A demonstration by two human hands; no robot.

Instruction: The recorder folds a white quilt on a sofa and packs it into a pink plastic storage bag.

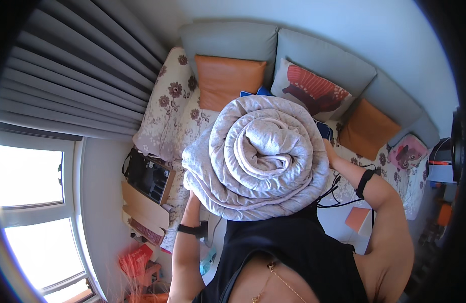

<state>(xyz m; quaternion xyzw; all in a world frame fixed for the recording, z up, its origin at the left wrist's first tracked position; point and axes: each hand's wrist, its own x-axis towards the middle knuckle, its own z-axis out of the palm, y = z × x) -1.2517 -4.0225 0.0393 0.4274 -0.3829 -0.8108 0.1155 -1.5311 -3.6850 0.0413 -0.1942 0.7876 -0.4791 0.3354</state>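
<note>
A thick quilt (271, 163), pale grey with a faint pattern, is rolled into a spiral and held up in front of my chest. My right hand (330, 152) supports its right side, and most of the fingers are hidden behind the roll. On the lower left, my left hand (189, 187) is against the bundle, nearly all covered by it. The roll's outer end bulges loosely toward the left. Black bands circle both of my forearms.
Beyond the quilt stands a sofa with a floral cover (174, 94), an orange cushion (229, 77) and a red-printed pillow (312, 89). An open cardboard box (146, 206) is at left, below a grey curtain (85, 75). Black cables (329, 197) hang at right.
</note>
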